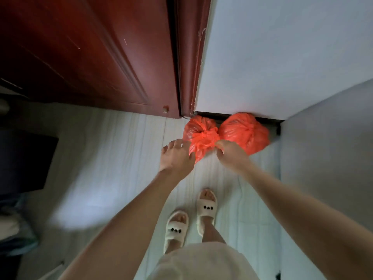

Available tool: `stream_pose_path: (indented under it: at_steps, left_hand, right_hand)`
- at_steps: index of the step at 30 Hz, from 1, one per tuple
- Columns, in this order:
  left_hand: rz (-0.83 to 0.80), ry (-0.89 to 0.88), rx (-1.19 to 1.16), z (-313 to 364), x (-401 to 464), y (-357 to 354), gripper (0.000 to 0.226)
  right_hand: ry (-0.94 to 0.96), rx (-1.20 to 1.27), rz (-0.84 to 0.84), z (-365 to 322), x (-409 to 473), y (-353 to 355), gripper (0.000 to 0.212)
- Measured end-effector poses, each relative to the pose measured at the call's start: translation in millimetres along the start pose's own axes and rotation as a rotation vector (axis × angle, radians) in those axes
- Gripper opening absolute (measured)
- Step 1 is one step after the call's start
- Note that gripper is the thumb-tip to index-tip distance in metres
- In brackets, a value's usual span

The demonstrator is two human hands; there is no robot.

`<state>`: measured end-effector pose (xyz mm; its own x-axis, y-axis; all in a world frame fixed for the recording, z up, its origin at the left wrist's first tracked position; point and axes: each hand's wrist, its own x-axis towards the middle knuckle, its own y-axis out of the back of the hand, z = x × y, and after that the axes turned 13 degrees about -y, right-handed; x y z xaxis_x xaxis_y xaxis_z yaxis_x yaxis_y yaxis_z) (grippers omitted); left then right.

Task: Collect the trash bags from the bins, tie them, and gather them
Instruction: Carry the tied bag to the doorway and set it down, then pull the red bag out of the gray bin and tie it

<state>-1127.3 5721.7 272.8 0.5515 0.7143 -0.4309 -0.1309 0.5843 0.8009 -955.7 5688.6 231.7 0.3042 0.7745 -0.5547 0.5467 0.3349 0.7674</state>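
Two tied orange trash bags lie side by side on the pale floor against the white wall, by the door frame. The left bag (198, 130) has a bunched knot on top; the right bag (244, 130) sits in the corner. My right hand (230, 153) pinches the loose plastic below the left bag's knot. Spread, straight fingers of my left hand (177, 156) touch that bag's left side and hold nothing.
A dark red wooden door (90, 57) stands to the left of the bags, its frame (191, 57) meeting the white wall (282, 57). A second wall (327, 158) closes the right side. Dark furniture (24, 162) sits at far left. My slippered feet (191, 217) stand behind the bags.
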Motion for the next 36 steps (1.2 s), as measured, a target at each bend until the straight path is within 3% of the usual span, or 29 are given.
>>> stream_pose_path:
  at_steps: [7,13,16,19,23,27,36]
  left_hand:
    - [0.116,-0.266,-0.076,103,-131,68,0.038]
    - [0.004,-0.556,-0.060,206,-224,63,0.043]
    - [-0.085,-0.804,-0.006,282,-276,39,0.053]
    - [-0.190,-1.010,0.060,353,-337,2,0.038]
    - [-0.286,-1.276,0.128,428,-427,-55,0.041]
    - [-0.473,-1.554,0.229,490,-576,-158,0.039]
    - [-0.719,-1.916,0.388,555,-872,-358,0.040]
  right_hand:
    - [-0.244,0.361,0.253,0,-213,93,0.023]
    - [-0.515,0.561,0.420,38,-388,114,0.026]
    - [-0.698,0.658,0.561,79,-488,104,0.026]
    - [-0.871,0.783,0.688,118,-584,77,0.025]
    - [-1.087,0.936,0.846,161,-705,32,0.025]
    - [-1.358,1.061,1.020,205,-864,-57,0.025]
    - [-1.773,1.244,1.063,270,-1140,-250,0.031]
